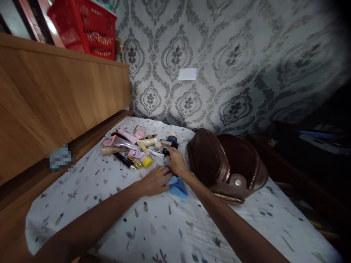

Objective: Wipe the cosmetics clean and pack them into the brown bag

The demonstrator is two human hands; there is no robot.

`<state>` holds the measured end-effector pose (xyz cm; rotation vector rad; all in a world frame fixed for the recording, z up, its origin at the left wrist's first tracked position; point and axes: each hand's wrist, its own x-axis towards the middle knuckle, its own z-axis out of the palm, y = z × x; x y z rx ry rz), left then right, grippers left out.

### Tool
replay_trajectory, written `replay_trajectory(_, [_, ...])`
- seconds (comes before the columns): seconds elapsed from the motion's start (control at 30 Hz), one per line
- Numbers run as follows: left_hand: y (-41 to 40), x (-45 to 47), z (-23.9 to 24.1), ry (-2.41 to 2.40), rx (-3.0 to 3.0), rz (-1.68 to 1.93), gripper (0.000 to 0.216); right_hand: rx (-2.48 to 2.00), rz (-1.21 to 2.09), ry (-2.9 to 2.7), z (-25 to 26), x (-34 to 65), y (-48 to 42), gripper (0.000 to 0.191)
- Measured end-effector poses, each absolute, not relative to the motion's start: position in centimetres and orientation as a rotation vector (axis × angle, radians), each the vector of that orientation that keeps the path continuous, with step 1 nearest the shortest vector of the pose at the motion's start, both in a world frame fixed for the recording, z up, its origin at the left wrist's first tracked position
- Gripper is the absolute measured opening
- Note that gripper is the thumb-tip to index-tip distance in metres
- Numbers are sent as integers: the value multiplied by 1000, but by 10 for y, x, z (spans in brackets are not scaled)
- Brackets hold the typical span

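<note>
My left hand point(155, 181) is low over the white patterned sheet point(109, 215), its fingers bent onto a crumpled blue cloth point(179, 188). Just beyond it, my right hand point(177, 160) reaches to the near right edge of a heap of cosmetics, fingers drawn together at a small dark-capped item point(165, 151). What its fingertips hold is mostly hidden. In the heap lie a clear-and-pink tube point(123, 143), a yellow-capped tube point(147, 161), a black pen-shaped tube point(124, 160) and a round pink compact point(139, 134). A brown leather bag point(204, 157) stands unzipped at the right.
A wooden cabinet point(65, 84) borders the left side, with a red plastic basket point(82, 27) on top. A patterned wall point(219, 54) rises behind, bearing a small white plate point(188, 74). Dark furniture fills the right edge. A jar with a dark blue base point(172, 138) stands behind the heap.
</note>
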<state>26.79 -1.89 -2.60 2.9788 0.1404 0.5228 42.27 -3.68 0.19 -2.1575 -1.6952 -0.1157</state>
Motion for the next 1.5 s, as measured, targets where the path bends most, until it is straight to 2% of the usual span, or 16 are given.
replay_trajectory(0.2, [-16, 266, -26, 165, 3042, 554, 22, -2276, -218, -1642, -20, 424, -7, 47])
replay_trajectory(0.43, [-16, 269, -23, 157, 3095, 494, 26, -2326, -382, -1609, -24, 430, -13, 29])
replay_trajectory(0.6, [-21, 267, -14, 176, 3097, 472, 23, -2287, -410, -1544, -32, 436, -20, 25])
replay_trajectory(0.73, [-24, 266, -13, 204, 3085, 458, 18, -2211, -327, -1539, -39, 439, -21, 29])
replay_trajectory(0.9, [-23, 266, -20, 154, 3104, 547, 33, -2143, -296, -1524, -42, 442, -22, 38])
replay_trajectory(1.0, [-21, 266, -22, 76, 3158, 590, 20, -2079, -283, -1517, -40, 440, -25, 40])
replay_trajectory(1.07, [-21, 266, -22, -9, 3172, 650, 13, -1982, -270, -1549, -36, 436, -27, 36])
replay_trajectory(1.2, [-27, 265, -18, -223, 3135, 896, 19, -1542, -120, -1727, -29, 420, -29, 28])
replay_trajectory(1.4, [-41, 262, -8, -310, 2993, 1285, 23, -1370, 27, -1819, -22, 386, -34, 42])
replay_trajectory(1.5, [-44, 261, -6, -331, 2970, 1312, 24, -1438, 12, -1853, -27, 375, -35, 46])
